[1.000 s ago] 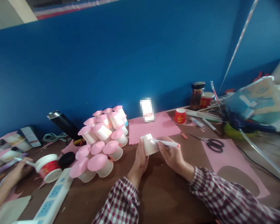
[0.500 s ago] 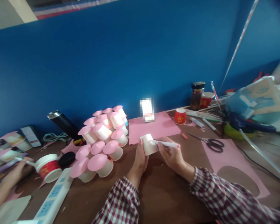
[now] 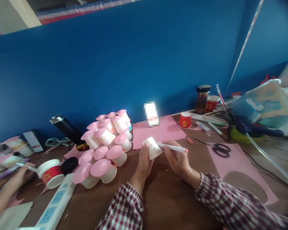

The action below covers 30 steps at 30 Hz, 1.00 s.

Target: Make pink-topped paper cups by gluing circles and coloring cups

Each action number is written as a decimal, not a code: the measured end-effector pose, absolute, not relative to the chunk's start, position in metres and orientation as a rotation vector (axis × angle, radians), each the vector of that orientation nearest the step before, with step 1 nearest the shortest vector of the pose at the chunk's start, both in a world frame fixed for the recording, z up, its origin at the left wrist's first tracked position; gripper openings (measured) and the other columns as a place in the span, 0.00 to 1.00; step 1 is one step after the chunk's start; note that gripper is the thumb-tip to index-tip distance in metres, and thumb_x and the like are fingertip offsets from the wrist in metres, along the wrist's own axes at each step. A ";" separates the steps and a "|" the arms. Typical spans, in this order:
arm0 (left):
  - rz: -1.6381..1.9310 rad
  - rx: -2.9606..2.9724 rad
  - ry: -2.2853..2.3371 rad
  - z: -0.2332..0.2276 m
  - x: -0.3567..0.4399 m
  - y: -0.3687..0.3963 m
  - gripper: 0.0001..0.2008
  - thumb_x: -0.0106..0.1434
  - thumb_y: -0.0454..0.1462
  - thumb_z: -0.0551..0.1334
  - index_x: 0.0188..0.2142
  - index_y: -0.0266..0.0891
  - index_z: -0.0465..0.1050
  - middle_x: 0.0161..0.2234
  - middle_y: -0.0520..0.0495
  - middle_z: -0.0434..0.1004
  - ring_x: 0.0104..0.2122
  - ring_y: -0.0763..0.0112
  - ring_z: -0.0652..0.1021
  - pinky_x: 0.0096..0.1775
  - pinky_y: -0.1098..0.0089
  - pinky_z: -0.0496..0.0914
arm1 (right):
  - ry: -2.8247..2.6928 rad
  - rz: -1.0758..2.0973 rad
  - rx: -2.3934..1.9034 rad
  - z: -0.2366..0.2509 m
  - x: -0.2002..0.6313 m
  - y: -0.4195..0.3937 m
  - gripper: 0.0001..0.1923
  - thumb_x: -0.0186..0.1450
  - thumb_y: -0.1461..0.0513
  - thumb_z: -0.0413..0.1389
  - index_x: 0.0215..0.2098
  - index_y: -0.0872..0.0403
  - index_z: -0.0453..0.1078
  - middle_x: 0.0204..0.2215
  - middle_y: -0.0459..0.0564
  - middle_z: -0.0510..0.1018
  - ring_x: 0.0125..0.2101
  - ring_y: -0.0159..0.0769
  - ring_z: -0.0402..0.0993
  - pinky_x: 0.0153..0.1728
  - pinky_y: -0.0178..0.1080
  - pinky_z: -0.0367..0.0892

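Observation:
My left hand [image 3: 145, 163] is wrapped round a white paper cup [image 3: 152, 148], held tilted above the brown table. In my right hand [image 3: 179, 161] is a white marker pen [image 3: 175, 147] with a pinkish-red end; its tip points left at the side of the cup. Whether the tip touches the cup I cannot tell. To the left of my hands stand several white cups topped with pink paper cones [image 3: 100, 167]. Behind the held cup lies a stack of pink paper [image 3: 168, 129].
Scissors [image 3: 220, 149] and a cut pink sheet [image 3: 252, 166] lie right. A red cup [image 3: 185, 120] and a jar [image 3: 203, 99] stand behind. At left are a power strip [image 3: 54, 204], stacked cups [image 3: 51, 174], a black flask [image 3: 66, 129] and another person's hand [image 3: 20, 179].
The cup in my left hand has tipped further over. My right hand has drawn the marker slightly to the right, away from the cup's middle.

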<state>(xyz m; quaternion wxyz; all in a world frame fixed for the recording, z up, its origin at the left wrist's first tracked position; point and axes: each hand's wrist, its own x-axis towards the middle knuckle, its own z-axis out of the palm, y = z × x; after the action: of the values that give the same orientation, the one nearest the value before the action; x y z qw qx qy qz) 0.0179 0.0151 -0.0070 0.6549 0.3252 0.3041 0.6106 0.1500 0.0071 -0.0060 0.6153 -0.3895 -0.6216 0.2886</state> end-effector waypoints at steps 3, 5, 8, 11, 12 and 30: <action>1.423 0.777 0.710 -0.008 0.017 0.016 0.19 0.60 0.50 0.59 0.41 0.37 0.70 0.42 0.41 0.76 0.44 0.60 0.75 0.49 0.62 0.66 | -1.466 0.639 -0.892 -0.006 0.151 0.006 0.08 0.65 0.62 0.53 0.42 0.54 0.69 0.34 0.51 0.77 0.33 0.36 0.75 0.33 0.36 0.72; 1.462 0.769 0.715 -0.009 0.017 0.017 0.18 0.59 0.48 0.61 0.41 0.38 0.69 0.42 0.42 0.76 0.44 0.61 0.75 0.49 0.62 0.66 | -1.472 0.640 -0.890 -0.006 0.152 0.006 0.08 0.65 0.63 0.53 0.42 0.54 0.69 0.35 0.52 0.77 0.33 0.36 0.76 0.33 0.36 0.73; 1.488 0.765 0.711 -0.011 0.016 0.020 0.18 0.56 0.46 0.64 0.41 0.37 0.69 0.41 0.43 0.76 0.43 0.62 0.75 0.48 0.62 0.66 | -1.447 0.652 -0.867 -0.007 0.152 0.006 0.08 0.66 0.63 0.52 0.43 0.53 0.68 0.35 0.52 0.77 0.33 0.37 0.76 0.33 0.36 0.73; 1.469 0.783 0.713 -0.013 0.016 0.021 0.20 0.54 0.45 0.67 0.43 0.37 0.69 0.41 0.43 0.76 0.42 0.63 0.75 0.48 0.62 0.66 | -1.432 0.662 -0.860 -0.008 0.152 0.006 0.09 0.66 0.63 0.52 0.44 0.52 0.68 0.34 0.51 0.78 0.35 0.38 0.77 0.34 0.36 0.74; 1.457 0.787 0.715 -0.013 0.016 0.022 0.21 0.53 0.44 0.67 0.44 0.37 0.69 0.41 0.43 0.76 0.42 0.63 0.75 0.47 0.62 0.66 | -1.435 0.658 -0.864 -0.008 0.152 0.007 0.09 0.66 0.63 0.52 0.44 0.53 0.68 0.34 0.52 0.78 0.35 0.38 0.77 0.34 0.36 0.74; 1.407 0.862 0.661 -0.013 0.017 0.020 0.21 0.56 0.37 0.66 0.49 0.39 0.67 0.39 0.46 0.75 0.38 0.68 0.75 0.42 0.67 0.68 | -1.510 0.509 -0.988 -0.007 0.154 0.009 0.07 0.65 0.62 0.53 0.41 0.53 0.69 0.34 0.52 0.79 0.33 0.38 0.78 0.32 0.35 0.74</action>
<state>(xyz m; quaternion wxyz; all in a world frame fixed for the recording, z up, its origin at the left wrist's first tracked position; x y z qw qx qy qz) 0.0171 0.0197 -0.0127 0.6304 0.3764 0.2888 0.6144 0.1541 0.0090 -0.0075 0.5919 -0.4248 -0.6491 0.2187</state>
